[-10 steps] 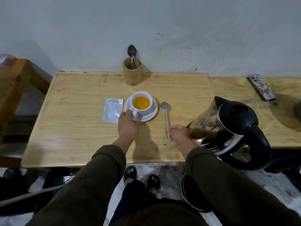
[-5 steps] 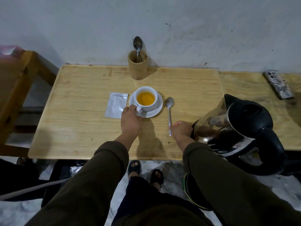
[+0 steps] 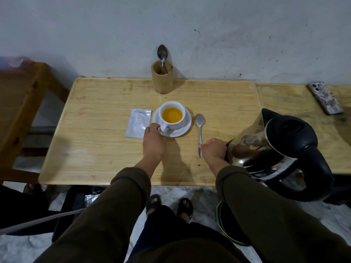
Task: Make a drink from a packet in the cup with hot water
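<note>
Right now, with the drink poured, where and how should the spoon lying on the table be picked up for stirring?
Grip the spoon by the near end of its handle, coming from the near side with the right hand, which already rests there. It lies flat, bowl pointing away toward the wall, right of the saucer, so a fingertip pinch from above the thin handle probably suits best.

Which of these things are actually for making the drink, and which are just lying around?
For the drink:
cup of orange liquid, held at the handle by the left hand
saucer
packet
spoon, its handle at the right hand
kettle

Just lying about:
wooden holder with a second spoon
phone on the next table
</note>
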Demonstrator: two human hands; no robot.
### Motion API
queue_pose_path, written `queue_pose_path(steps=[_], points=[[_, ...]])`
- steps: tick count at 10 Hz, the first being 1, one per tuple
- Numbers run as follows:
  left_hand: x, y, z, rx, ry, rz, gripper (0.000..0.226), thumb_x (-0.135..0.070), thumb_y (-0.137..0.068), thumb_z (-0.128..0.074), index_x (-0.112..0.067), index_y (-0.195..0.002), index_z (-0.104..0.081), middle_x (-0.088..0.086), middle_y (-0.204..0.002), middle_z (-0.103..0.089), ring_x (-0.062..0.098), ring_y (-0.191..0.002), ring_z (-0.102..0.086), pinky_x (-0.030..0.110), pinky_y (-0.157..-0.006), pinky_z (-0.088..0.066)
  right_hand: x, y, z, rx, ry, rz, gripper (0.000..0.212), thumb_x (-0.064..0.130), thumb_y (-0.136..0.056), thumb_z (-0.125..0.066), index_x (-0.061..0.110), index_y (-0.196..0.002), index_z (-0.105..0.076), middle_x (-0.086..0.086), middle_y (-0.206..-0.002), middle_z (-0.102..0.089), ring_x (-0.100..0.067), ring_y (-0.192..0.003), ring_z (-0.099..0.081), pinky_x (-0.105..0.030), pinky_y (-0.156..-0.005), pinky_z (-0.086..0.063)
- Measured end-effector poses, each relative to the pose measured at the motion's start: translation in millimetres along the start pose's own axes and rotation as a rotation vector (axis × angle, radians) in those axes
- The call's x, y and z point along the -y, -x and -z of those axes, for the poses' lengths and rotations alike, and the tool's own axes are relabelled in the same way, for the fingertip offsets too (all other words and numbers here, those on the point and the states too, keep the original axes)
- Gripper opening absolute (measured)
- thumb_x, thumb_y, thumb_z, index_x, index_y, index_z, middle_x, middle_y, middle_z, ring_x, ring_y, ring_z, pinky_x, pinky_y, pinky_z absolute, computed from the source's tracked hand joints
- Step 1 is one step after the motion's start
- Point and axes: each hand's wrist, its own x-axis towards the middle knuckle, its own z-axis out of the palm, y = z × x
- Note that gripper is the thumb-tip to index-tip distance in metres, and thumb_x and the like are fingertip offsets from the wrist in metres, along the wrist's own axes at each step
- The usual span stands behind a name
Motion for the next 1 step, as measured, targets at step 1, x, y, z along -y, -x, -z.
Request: queue_pose_path(steps=[1], points=[[7.3, 8.4, 7.3, 0.007, 0.03, -0.033, 0.037, -0.007, -0.09, -0.054, -0.01, -0.126, -0.049, 0.014, -0.126, -0.053, 0.027, -0.114, -0.054, 0.023, -0.084, -0.036, -0.7, 10.4, -1.9, -0.067, -0.133, 0.074, 0.013, 0.021, -0.085, -0.064, 0.008, -0.084, -0.063, -0.008, -0.087, -0.066, -0.025, -0.085, -0.062, -0.03, -0.068, -0.048]])
